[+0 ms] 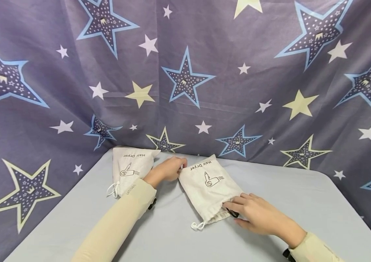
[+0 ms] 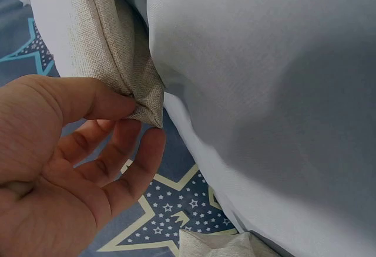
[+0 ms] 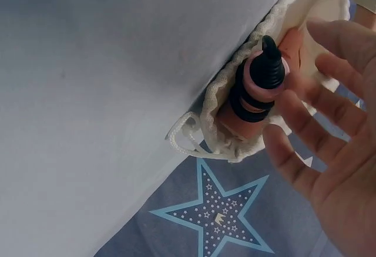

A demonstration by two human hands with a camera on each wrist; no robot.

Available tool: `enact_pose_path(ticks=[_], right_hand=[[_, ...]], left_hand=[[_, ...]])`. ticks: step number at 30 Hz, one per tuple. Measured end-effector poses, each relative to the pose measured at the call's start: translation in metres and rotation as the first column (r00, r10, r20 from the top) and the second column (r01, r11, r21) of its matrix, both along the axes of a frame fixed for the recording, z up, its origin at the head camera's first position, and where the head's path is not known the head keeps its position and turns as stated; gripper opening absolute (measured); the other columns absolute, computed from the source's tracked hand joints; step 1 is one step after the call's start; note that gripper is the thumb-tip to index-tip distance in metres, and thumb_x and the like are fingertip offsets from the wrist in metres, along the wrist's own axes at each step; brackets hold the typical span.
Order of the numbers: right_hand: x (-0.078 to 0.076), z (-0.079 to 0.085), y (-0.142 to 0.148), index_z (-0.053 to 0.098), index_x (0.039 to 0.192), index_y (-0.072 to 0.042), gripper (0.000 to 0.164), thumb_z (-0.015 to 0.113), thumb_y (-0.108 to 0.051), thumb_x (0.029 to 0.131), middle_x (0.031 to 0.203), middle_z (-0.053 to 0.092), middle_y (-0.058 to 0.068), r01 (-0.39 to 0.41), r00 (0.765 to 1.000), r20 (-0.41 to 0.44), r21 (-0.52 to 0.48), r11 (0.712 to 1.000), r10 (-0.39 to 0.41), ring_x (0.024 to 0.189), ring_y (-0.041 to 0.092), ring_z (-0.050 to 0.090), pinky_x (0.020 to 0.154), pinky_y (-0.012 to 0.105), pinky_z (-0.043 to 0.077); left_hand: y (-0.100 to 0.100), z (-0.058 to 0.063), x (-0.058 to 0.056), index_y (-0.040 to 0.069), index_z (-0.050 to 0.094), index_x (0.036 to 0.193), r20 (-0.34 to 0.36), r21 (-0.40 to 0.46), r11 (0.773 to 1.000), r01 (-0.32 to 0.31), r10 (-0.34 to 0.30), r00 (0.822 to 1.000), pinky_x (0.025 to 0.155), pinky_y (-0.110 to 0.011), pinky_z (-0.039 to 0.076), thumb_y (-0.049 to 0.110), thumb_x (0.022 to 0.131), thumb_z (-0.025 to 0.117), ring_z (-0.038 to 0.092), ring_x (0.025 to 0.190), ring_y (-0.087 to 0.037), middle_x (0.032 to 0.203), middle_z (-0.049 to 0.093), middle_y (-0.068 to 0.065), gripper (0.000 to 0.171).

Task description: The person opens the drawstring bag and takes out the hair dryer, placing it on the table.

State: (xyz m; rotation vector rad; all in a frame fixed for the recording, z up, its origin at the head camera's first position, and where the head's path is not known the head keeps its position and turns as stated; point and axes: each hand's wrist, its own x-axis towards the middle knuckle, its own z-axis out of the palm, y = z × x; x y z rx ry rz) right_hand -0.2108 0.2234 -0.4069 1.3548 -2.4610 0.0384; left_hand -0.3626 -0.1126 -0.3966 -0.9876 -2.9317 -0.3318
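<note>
A white cloth drawstring bag (image 1: pixel 198 193) printed "Hair Dryer" lies on the table between the two hands. At its far corner, my left hand (image 1: pixel 171 169) pinches the cloth; the left wrist view shows the thumb and fingers on the bag's corner (image 2: pixel 144 93). My right hand (image 1: pixel 259 215) is at the bag's mouth. In the right wrist view, a pink hair dryer (image 3: pixel 238 125) with a black cord (image 3: pixel 267 69) wound round it shows inside the open mouth. The fingers of my right hand (image 3: pixel 335 128) are spread beside it, fingertips close to the dryer and the bag's rim.
A second "Hair Dryer" drawstring bag (image 1: pixel 131 167) lies at the far left of the table, partly behind my left forearm. A light grey-blue cloth covers the table (image 1: pixel 290 189). Behind it hangs a dark curtain (image 1: pixel 224 120) with stars.
</note>
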Motion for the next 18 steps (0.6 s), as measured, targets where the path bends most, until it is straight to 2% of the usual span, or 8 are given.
enact_pose_path(ticks=[7, 11, 18], right_hand=[[-0.006, -0.003, -0.009, 0.059, 0.135, -0.015, 0.060, 0.083, -0.029, 0.082, 0.120, 0.060, -0.003, 0.064, 0.998, 0.003, -0.093, 0.994, -0.064, 0.106, 0.015, 0.059, 0.085, 0.040, 0.054], [-0.009, -0.005, -0.019, 0.059, 0.131, -0.015, 0.054, 0.080, -0.034, 0.085, 0.120, 0.060, -0.001, 0.127, 0.992, -0.001, -0.122, 0.984, -0.128, 0.106, 0.018, 0.058, 0.081, 0.040, 0.054], [-0.013, -0.007, -0.034, 0.057, 0.119, -0.017, 0.041, 0.074, -0.030, 0.084, 0.110, 0.056, -0.001, 0.292, 0.956, 0.049, -0.116, 0.949, -0.289, 0.095, 0.021, 0.055, 0.070, 0.039, 0.049]], left_hand=[[-0.002, -0.001, -0.001, 0.012, 0.061, 0.107, 0.022, 0.013, 1.000, -0.012, 0.012, 1.000, 0.078, -0.037, 0.049, -0.012, 0.085, 0.059, 0.056, 0.083, -0.020, 0.094, 0.064, -0.005, 0.032], [-0.002, -0.003, 0.000, 0.011, 0.060, 0.107, 0.021, 0.018, 1.000, -0.011, 0.010, 1.000, 0.079, -0.038, 0.050, -0.012, 0.085, 0.059, 0.058, 0.084, -0.020, 0.095, 0.064, -0.005, 0.032], [0.000, -0.002, 0.001, 0.012, 0.059, 0.106, 0.027, 0.012, 1.000, -0.010, 0.010, 1.000, 0.080, -0.039, 0.050, -0.011, 0.086, 0.059, 0.058, 0.085, -0.021, 0.094, 0.063, -0.004, 0.030]])
